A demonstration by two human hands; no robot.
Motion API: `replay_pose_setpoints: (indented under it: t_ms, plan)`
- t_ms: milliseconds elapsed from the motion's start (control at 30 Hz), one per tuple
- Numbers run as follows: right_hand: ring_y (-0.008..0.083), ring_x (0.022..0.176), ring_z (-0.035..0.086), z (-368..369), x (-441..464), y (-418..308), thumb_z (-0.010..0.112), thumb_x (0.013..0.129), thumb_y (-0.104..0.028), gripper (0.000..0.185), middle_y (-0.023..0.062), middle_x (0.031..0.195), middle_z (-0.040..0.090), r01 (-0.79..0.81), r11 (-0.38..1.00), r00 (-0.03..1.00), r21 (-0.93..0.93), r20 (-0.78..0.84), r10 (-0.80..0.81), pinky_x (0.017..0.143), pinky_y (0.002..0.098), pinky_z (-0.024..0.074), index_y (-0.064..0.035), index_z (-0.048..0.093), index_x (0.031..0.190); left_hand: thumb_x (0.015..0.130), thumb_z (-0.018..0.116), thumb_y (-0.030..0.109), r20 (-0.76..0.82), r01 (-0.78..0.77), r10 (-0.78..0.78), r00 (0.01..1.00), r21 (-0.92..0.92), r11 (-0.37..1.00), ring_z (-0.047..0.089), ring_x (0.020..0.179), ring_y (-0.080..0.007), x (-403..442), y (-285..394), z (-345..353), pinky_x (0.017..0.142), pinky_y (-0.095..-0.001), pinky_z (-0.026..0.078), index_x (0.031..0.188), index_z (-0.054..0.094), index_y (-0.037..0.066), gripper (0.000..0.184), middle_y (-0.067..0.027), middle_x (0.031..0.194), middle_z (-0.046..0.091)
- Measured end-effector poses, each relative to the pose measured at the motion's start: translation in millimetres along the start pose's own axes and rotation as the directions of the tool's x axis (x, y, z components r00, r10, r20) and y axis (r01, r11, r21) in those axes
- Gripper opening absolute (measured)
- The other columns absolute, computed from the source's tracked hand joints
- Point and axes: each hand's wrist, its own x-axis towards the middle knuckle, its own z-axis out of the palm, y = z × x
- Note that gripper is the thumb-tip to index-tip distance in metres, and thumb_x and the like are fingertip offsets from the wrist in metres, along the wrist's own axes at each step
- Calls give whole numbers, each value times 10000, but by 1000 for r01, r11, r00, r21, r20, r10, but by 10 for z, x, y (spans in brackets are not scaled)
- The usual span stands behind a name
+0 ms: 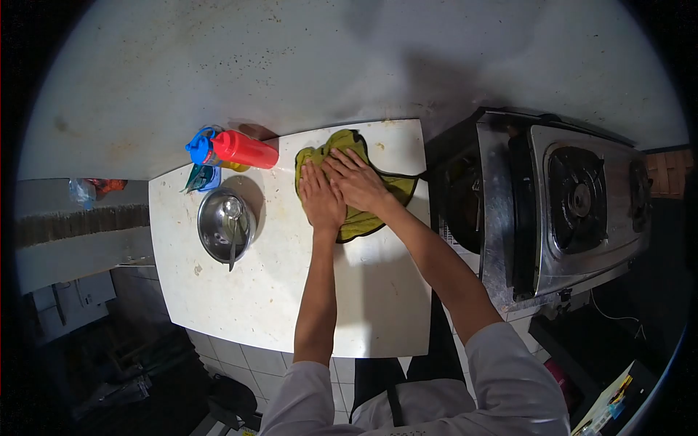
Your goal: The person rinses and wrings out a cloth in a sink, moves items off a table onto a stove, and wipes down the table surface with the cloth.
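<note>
A green cloth (398, 187) with a dark edge lies bunched and creased on the white tabletop (291, 291), near the wall. My left hand (321, 198) rests flat on the cloth's left part, fingers stretched towards the wall. Beside it my right hand (355, 179) also presses down flat, its fingers pointing up and to the left. The two hands touch or nearly touch at the thumbs. Neither hand is closed around the cloth; its right corner reaches the table's right edge.
To the left stands a steel bowl (206, 227) with a spoon (233, 243) in it. Behind it are a red bottle (247, 149) and a blue-topped container (198, 147). A gas stove (545, 211) stands right of the table, and the wall (327, 65) borders the far edge.
</note>
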Motion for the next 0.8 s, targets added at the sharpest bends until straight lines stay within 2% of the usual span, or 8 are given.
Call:
replay_pose_setpoints:
  t_ms: [100,167,233,433,567,633,667,800]
  plan:
    - [245,1438,279,-40,81,44,399,976,-292,502,63,1481,437,33,999,998,-22,62,-31,1207,437,148,-77,434,1429,996,337,344,-24,32,-32,999,4,999,160,1479,-311,35,-83,-31,1194,-425,114,1490,233,-53,643,-189,1588,199]
    - [238,1434,283,-66,97,108,393,970,-319,540,68,1492,421,33,996,999,-83,-33,-36,1208,428,146,-66,409,1447,1000,362,319,-39,59,-60,997,-21,998,174,1469,-341,106,-58,-84,1184,-456,141,1482,246,-63,626,-213,1574,214]
    - [241,1433,287,-69,109,165,386,975,-325,557,83,1509,393,-5,994,1000,-108,-31,2,1209,421,148,-51,379,1460,999,370,337,-38,53,-53,998,10,999,165,1475,-327,177,-29,-41,1186,-446,141,1484,238,-66,644,-205,1578,211]
    - [255,1424,302,-163,-27,408,385,976,-299,574,136,1516,371,-207,971,977,-119,-83,199,1204,405,173,-3,347,1466,990,368,349,-5,-91,92,996,75,993,189,1468,-326,470,268,59,1192,-452,122,1473,277,-61,641,-196,1566,254]
    - [285,1413,316,-300,-234,531,400,969,-260,571,158,1509,367,-310,949,942,-64,-159,297,1189,420,201,33,337,1456,1000,354,321,27,-195,194,981,31,980,223,1453,-331,557,576,54,1186,-466,158,1423,370,-70,577,-212,1502,363]
    - [299,1403,326,-386,-325,530,408,972,-277,585,168,1503,372,-441,886,891,-144,-185,414,1192,427,192,63,338,1443,998,355,314,13,-226,226,974,5,974,231,1450,-327,575,718,102,1185,-472,163,1406,395,-71,562,-206,1483,393]
    - [342,1391,330,-433,-406,518,423,972,-262,588,203,1496,359,-465,882,873,-70,-201,444,1183,449,209,97,331,1429,987,371,319,16,-269,269,963,-12,963,242,1448,-310,582,781,125,1189,-467,158,1415,398,-48,564,-182,1488,396]
    - [377,1395,311,-392,-748,387,425,975,-245,576,242,1483,354,-581,812,793,-62,-269,547,1174,471,221,111,331,1418,968,400,312,56,-434,438,897,-73,898,250,1449,-284,465,962,104,1194,-456,156,1436,390,-13,570,-147,1510,379]
